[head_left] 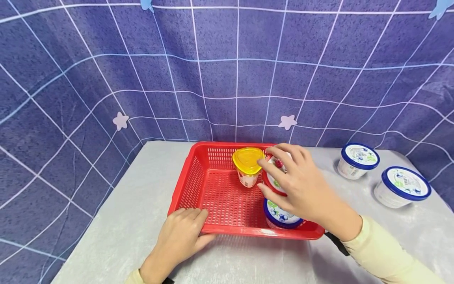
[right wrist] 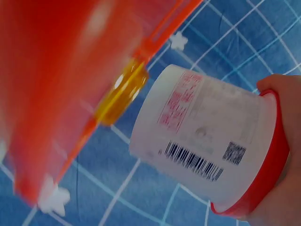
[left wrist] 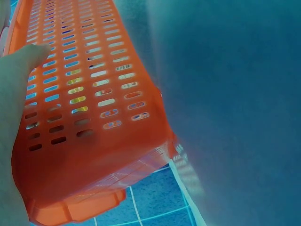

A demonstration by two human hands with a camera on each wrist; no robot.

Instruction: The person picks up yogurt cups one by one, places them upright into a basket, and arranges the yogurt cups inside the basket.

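My left hand (head_left: pixel 184 232) grips the front-left rim of a red perforated plastic basket (head_left: pixel 227 230), fingers over the edge and thumb outside. My right hand (head_left: pixel 296 181) holds a white tub with a red lid (right wrist: pixel 202 141) by its lid, over the basket's right side. In the head view that hand partly hides the red lid (head_left: pixel 271 183). A yellow-lidded cup (head_left: pixel 248 163) stands in the back of the basket, just left of my right fingertips. Below the right hand, a blue-lidded tub (head_left: pixel 280 217) sits in the front right corner.
Two more white tubs with blue lids, one farther back (head_left: pixel 358 159) and one nearer (head_left: pixel 402 187), stand on the grey tabletop (head_left: pixel 131 197) right of the basket. A purple gridded curtain (head_left: pixel 220 79) hangs close behind the basket and along the left side.
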